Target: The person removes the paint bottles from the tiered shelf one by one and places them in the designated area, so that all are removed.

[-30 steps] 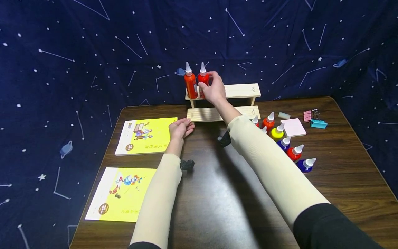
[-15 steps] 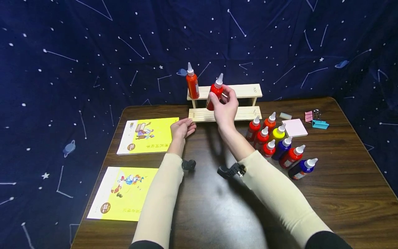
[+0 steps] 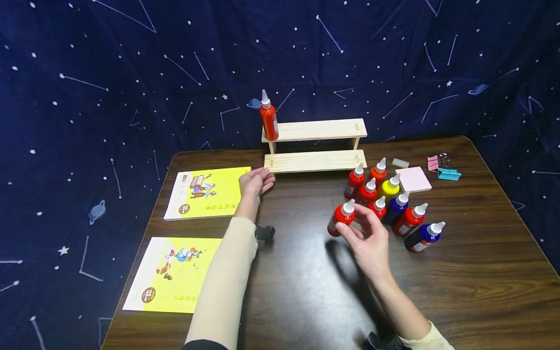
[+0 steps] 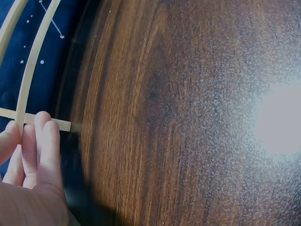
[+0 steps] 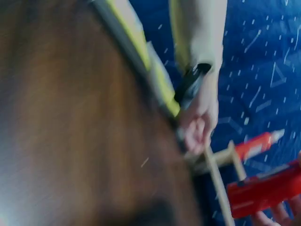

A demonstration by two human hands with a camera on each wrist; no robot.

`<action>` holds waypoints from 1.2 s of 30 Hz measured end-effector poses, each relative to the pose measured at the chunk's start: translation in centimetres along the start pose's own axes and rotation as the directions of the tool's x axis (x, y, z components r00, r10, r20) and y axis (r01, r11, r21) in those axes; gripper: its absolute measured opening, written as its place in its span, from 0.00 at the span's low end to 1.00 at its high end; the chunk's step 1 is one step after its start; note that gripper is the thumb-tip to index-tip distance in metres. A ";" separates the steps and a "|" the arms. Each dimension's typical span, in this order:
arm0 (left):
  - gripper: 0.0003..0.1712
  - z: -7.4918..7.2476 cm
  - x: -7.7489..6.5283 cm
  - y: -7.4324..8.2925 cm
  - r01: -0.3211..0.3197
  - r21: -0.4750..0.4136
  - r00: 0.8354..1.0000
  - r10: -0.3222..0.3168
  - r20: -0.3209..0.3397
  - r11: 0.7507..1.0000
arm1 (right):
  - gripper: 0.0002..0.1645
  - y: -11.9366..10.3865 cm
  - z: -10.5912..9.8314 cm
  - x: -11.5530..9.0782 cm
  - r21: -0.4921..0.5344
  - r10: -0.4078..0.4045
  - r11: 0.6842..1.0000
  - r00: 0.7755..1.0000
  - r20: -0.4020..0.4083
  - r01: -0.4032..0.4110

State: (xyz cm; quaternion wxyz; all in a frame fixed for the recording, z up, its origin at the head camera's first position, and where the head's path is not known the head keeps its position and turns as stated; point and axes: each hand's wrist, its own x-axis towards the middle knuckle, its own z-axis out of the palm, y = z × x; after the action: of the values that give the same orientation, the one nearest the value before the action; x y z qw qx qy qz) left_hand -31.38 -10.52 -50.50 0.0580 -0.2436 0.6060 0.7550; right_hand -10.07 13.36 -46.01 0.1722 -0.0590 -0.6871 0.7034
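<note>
My right hand [image 3: 371, 245] grips a red squeeze bottle [image 3: 340, 219] with a white nozzle, held over the table in front of the bottle group. The right wrist view is blurred but shows the same red bottle [image 5: 261, 192] against my fingers. At the left end of a two-tier wooden shelf [image 3: 315, 162], my left hand [image 3: 255, 182] holds the lower board. Thumb and fingers lie on either side of that board [image 4: 29, 80] in the left wrist view. One orange-red bottle [image 3: 269, 121] stands upright at the left of the shelf's upper tier.
Several paint bottles, red, yellow [image 3: 389, 187] and blue [image 3: 423, 237], stand right of the shelf. Behind them lie a pink note pad [image 3: 413, 179], an eraser-like block [image 3: 400, 163] and binder clips [image 3: 449, 174]. Two yellow books [image 3: 210, 192] lie left on the brown table [image 3: 297, 291].
My right hand has lifted the red bottle off the upper tier and carried it right and toward me, beside the bottle group. My left hand has stayed at the shelf.
</note>
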 end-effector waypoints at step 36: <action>0.18 0.1 -0.4 0.2 0.009 0.002 1.000 -0.009 -0.003 1.000 | 0.31 2.5 -7.5 -0.5 -0.368 -0.153 0.927 0.966 -0.209 0.068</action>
State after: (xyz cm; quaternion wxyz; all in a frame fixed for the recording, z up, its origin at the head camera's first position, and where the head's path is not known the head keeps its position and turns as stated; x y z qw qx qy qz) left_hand -31.14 -10.36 -50.11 0.0606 -0.2472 0.6058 0.7538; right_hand -7.61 20.29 -48.95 0.2778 -0.1327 -0.7806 0.5439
